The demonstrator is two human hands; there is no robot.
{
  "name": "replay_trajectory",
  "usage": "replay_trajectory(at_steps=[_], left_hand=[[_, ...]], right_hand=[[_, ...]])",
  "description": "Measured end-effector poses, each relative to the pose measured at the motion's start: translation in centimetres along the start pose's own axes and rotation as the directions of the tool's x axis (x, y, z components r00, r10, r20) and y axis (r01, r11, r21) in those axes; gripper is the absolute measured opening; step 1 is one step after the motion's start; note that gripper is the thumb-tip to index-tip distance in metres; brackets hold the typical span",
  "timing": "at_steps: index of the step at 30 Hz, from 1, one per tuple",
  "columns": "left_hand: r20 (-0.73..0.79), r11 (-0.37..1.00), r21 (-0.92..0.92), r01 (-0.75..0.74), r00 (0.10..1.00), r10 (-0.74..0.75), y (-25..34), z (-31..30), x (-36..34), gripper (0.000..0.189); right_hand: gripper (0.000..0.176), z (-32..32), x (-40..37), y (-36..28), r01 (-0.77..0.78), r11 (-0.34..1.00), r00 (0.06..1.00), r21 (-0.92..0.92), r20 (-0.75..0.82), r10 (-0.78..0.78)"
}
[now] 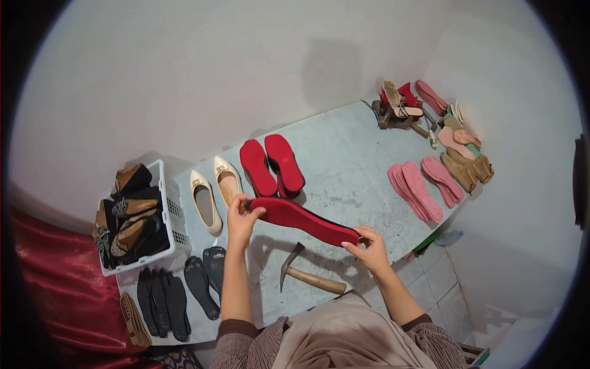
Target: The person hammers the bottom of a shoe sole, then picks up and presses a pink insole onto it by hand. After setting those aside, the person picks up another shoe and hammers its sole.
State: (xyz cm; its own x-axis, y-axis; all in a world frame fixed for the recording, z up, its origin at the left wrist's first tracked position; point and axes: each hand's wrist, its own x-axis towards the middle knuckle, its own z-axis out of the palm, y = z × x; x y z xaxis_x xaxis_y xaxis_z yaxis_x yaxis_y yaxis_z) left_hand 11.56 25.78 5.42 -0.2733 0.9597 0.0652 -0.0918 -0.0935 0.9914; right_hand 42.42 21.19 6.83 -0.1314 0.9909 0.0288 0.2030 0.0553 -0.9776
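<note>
A red shoe sole with a black edge (301,221) is held up above the table, its red face towards me. My left hand (242,222) pinches its left end between thumb and fingers. At the other end, my right hand (370,249) grips it the same way. Below the sole lies a hammer (316,280) with a wooden handle and a dark metal head. Behind it, several matching red soles (258,167) rest stacked in two piles. A pair of cream pointed flat shoes (205,202) stands beside them, near my left hand.
At left a white plastic basket (178,212) holds dark and tan shoe parts. Black soles (161,301) lie along the near left table edge (203,335). Pink insoles (413,192) and brown pieces (464,169) lie at right. Tools and scraps (399,114) crowd the far corner.
</note>
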Motion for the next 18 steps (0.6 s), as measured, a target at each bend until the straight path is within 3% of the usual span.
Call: replay_trajectory(at_steps=[1,2,4,6,7,10,14,16,18], left_hand=[[0.042,0.999,0.023,0.024,0.999,-0.025,0.6,0.5,2.1,0.038],[0.087,0.996,0.091,0.024,0.996,-0.032,1.3,1.1,4.0,0.035],[0.161,0.953,0.296,-0.064,0.987,0.017,1.6,1.9,8.4,0.033],[0.163,0.914,0.407,-0.013,0.985,-0.058,1.0,2.7,12.7,0.031],[0.206,0.797,0.577,-0.179,0.976,0.07,-0.8,2.4,15.4,0.031],[0.164,0.789,0.607,-0.091,0.986,-0.013,-2.7,3.6,20.3,0.031],[0.186,0.581,0.798,-0.16,0.982,0.015,-5.1,4.8,24.9,0.029],[0.224,0.574,0.799,-0.177,0.974,-0.011,-6.2,4.9,26.5,0.029],[0.264,0.572,0.797,-0.195,0.964,-0.04,-7.4,4.9,27.9,0.029]], right_hand=[[0.032,0.2,0.8,0.1,-0.098,0.995,0.995,0.03,0.007,0.098],[0.032,0.6,1.8,0.0,-0.096,0.995,0.995,0.037,0.004,0.095],[0.031,1.3,3.9,0.0,-0.285,0.944,0.955,0.164,0.138,0.264],[0.036,2.7,6.3,2.6,-0.198,0.975,0.974,0.105,0.134,0.184],[0.038,3.5,7.4,2.9,-0.209,0.973,0.974,0.098,0.106,0.199],[0.043,6.2,10.8,5.3,-0.188,0.968,0.981,0.166,0.075,0.178],[0.034,8.8,13.8,6.2,-0.233,0.946,0.972,0.223,0.069,0.224],[0.038,9.6,14.7,5.8,-0.205,0.978,0.978,0.033,0.047,0.203],[0.043,10.0,15.6,5.8,-0.157,0.988,0.988,0.001,0.013,0.157]])
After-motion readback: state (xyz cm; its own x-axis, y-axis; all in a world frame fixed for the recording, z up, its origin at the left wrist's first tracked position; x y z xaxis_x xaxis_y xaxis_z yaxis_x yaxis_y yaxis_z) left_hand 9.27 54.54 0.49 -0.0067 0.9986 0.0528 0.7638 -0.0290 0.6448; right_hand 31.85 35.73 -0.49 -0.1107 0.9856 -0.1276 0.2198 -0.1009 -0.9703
